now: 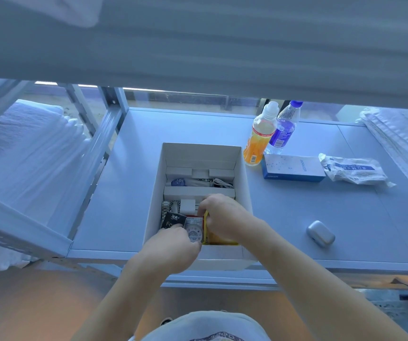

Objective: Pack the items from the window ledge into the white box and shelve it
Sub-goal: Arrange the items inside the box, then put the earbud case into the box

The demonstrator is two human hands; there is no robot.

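At the near edge of the pale desk [124, 217], a person packs the white box [243, 183], both hands inside its near end. Their left hand [173, 244] pinches a small round-faced packet [194, 233] beside a black pouch [173, 219], while their right hand [222, 214] curls round the top of a yellow packet [220, 238], apparently seating it upright, though the fingertips are hidden. Packing is under way, not finished: an orange drink bottle [259, 139], a blue-labelled water bottle [284, 129], a blue-and-white carton [292, 167], a crinkled plastic pack [355, 171] and a silver earbud case [321, 233] lie on the desk to the right. Next, a hand must let go and reach right for those, leaving room among the items already inside.
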